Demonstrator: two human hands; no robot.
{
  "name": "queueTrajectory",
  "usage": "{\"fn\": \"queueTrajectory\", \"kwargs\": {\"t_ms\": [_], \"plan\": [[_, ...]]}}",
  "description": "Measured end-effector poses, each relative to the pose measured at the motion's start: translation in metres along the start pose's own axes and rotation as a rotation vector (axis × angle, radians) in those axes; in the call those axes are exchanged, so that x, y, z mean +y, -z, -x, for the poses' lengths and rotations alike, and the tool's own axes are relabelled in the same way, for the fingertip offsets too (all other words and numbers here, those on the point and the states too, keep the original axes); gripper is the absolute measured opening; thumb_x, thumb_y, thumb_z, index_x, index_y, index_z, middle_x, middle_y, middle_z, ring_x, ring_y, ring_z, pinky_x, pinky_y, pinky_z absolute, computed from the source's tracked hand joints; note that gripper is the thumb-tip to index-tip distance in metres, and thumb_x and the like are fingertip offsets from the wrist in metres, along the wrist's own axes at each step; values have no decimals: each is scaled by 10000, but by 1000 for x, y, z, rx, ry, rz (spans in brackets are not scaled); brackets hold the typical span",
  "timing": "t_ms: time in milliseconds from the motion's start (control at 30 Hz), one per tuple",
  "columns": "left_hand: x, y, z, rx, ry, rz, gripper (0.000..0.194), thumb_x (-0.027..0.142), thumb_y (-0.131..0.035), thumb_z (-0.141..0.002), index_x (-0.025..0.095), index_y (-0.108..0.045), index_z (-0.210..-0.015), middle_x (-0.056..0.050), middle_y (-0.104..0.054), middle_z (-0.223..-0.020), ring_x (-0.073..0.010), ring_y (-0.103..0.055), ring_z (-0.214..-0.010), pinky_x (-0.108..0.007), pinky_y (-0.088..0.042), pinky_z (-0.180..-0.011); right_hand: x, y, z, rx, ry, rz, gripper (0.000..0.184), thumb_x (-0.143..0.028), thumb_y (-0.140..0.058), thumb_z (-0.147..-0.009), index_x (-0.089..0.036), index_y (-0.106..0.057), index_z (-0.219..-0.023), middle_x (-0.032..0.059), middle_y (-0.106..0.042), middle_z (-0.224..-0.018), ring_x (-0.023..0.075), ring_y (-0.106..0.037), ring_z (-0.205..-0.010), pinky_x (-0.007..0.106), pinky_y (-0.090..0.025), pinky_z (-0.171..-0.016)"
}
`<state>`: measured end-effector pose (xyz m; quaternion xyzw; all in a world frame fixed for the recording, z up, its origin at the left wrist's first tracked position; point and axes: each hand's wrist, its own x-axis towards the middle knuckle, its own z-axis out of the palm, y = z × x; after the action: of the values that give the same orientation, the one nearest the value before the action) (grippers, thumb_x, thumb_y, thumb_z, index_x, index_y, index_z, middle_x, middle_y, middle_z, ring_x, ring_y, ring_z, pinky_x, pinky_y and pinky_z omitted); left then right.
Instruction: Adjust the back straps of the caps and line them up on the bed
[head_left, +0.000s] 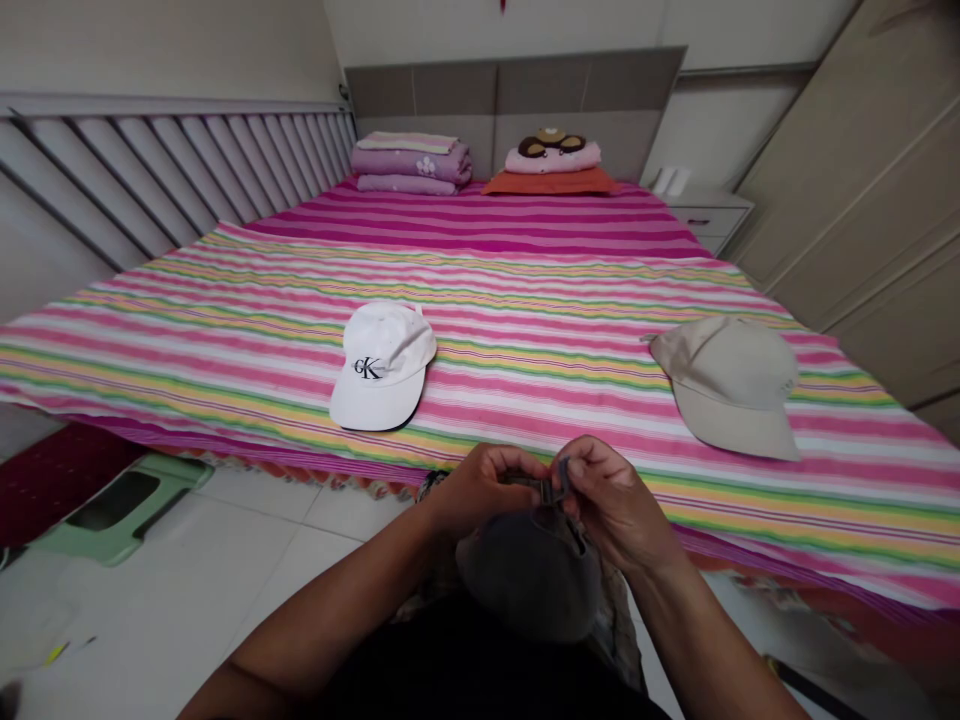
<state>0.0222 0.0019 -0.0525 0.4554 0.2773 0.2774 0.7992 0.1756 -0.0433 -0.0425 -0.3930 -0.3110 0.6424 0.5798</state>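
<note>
A dark grey cap [529,575] hangs close to my body, its back strap and buckle turned up toward the bed. My left hand [495,480] pinches the strap near the buckle. The strap's loose end is held between thumb and fingers of my right hand [609,500]. On the bed beyond my left hand lies a white cap [386,355] with black letters on its front. A beige cap [739,375] rests on the bed farther right, its brim toward me. Neither hand touches these two caps.
The bed [517,285] wears a striped cover. Folded purple bedding [412,165] and a pink-and-orange stack [551,180] sit by the headboard [525,100]. A white railing [187,170] runs along the left. A green stool [127,510] stands on the floor, a nightstand [709,215] at back right.
</note>
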Motion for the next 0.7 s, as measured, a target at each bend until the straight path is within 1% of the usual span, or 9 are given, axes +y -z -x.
{"fn": "queueTrajectory", "kwargs": {"t_ms": [67, 100, 200, 267, 400, 533, 700], "plan": [[0, -2, -1, 21, 5, 11, 235, 193, -752, -551, 124, -662, -755, -34, -665, -698, -121, -588, -649, -238, -421, -654, 1, 1, 0, 15, 2, 20, 229, -312, -756, -595, -161, -597, -661, -32, -565, -497, 43, -430, -378, 153, -307, -375], [1, -3, -1, 11, 10, 4, 233, 200, -749, -561, 120, -665, -763, -38, -665, -699, -123, -588, -650, -240, -421, -658, 2, 1, 0, 24, 4, 33, 219, -305, -756, -596, -159, -604, -656, -38, -551, -474, 40, -418, -371, 152, -301, -371], [2, -4, -1, -74, 17, -14, 233, 229, -716, -619, 109, -677, -815, -54, -668, -721, -135, -592, -685, -250, -421, -690, 3, 2, 1, 40, 13, 94, 192, -280, -753, -598, -156, -617, -652, -52, -511, -425, 40, -389, -357, 157, -281, -358], [1, -2, -1, -105, 19, -14, 229, 236, -704, -639, 109, -682, -829, -54, -668, -718, -134, -591, -688, -246, -420, -694, 3, 3, 1, 52, 13, 136, 182, -268, -751, -599, -157, -624, -668, -52, -515, -437, 39, -387, -359, 159, -273, -357], [-3, 3, -3, -94, 44, 34, 215, 234, -715, -630, 119, -675, -808, -40, -662, -701, -118, -584, -655, -229, -413, -660, 4, 5, 1, 64, 0, 184, 178, -268, -742, -608, -161, -641, -706, -56, -506, -456, 33, -376, -366, 160, -254, -364], [-5, 4, -5, -74, 73, 83, 237, 223, -743, -589, 111, -657, -779, -29, -650, -690, -101, -576, -631, -214, -405, -638, 6, 9, 0, 81, 30, 230, 172, -270, -736, -614, -157, -647, -709, -63, -481, -454, 34, -357, -390, 168, -246, -381], [-5, 3, -5, -50, 124, 121, 288, 228, -773, -538, 95, -652, -763, -35, -649, -678, -106, -579, -602, -215, -414, -609, 4, 13, -2, 36, 25, 320, 195, -313, -723, -638, -148, -622, -657, -60, -476, -476, 41, -367, -409, 180, -258, -396]]}}
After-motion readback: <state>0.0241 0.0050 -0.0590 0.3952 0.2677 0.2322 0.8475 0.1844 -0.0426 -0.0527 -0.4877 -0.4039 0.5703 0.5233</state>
